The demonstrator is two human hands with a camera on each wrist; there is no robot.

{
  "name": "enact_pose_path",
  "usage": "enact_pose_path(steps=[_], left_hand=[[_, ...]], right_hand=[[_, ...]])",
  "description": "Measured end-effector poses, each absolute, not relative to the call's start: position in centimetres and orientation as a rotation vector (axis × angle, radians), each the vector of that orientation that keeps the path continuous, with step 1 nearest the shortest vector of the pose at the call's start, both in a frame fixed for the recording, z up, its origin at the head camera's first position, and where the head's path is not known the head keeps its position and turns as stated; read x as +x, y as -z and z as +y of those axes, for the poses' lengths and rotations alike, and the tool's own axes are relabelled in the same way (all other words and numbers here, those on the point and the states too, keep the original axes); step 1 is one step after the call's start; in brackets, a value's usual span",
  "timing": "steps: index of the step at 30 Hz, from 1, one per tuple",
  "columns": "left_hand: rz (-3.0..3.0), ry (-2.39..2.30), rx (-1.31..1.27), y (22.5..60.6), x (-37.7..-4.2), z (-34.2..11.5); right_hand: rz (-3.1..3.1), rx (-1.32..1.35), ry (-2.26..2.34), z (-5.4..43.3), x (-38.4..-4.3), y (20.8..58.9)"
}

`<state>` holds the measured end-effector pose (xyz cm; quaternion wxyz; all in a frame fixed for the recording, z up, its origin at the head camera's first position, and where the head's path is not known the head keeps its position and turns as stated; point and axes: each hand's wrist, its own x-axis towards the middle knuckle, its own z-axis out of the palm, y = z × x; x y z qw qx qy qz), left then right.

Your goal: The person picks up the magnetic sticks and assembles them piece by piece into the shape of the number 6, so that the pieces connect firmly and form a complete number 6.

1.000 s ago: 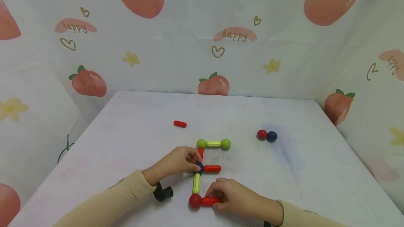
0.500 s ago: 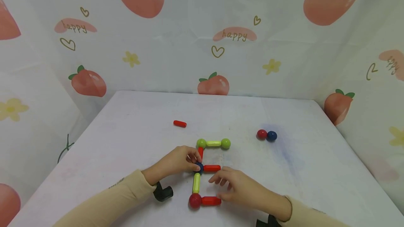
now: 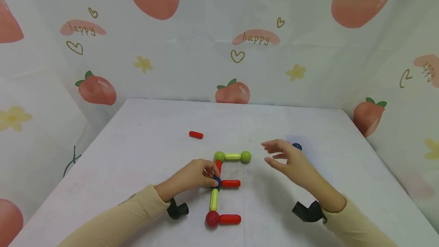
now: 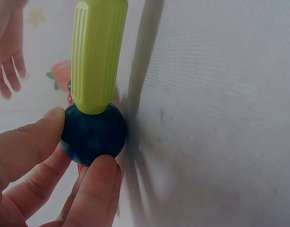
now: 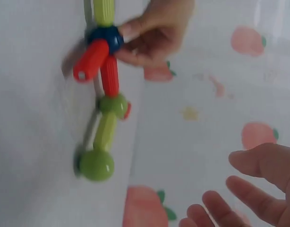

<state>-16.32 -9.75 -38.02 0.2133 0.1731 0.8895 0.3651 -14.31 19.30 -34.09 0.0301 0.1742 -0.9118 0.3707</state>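
Note:
My left hand (image 3: pixel 197 174) pinches a dark blue ball (image 4: pixel 94 135) between thumb and fingers, at the middle joint of an E-shaped build of rods and balls. From that ball a yellow-green rod (image 3: pixel 214 200) runs down to a red ball (image 3: pixel 212 219), which bears a red rod (image 3: pixel 230 219). Another red rod (image 3: pixel 231 183) sticks out rightward from the blue ball. Above, a short red rod (image 5: pixel 109 75) leads to a green ball (image 3: pixel 219 156), then a yellow-green rod (image 3: pixel 233 156) and a second green ball (image 5: pixel 97 165). My right hand (image 3: pixel 291 163) hovers over the table, fingers spread, holding nothing.
A loose red rod (image 3: pixel 196 135) lies toward the back of the white table (image 3: pixel 154 125). Behind my right hand sits a loose blue ball (image 3: pixel 297 146), with a red ball beside it mostly hidden. A fruit-print cloth (image 3: pixel 192 48) hangs behind the table.
My right hand has let go of the lower red rod and moved up and to the right, in front of the loose balls. My left hand keeps its pinch on the blue ball.

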Motion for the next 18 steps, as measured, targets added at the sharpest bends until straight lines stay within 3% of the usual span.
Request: enact_pose_path(steps=[18], left_hand=[[2.471,-1.014,0.469,37.9,-16.1,-9.7]], right_hand=[[-2.813,0.165,-1.25,24.4,-19.5,35.8]])
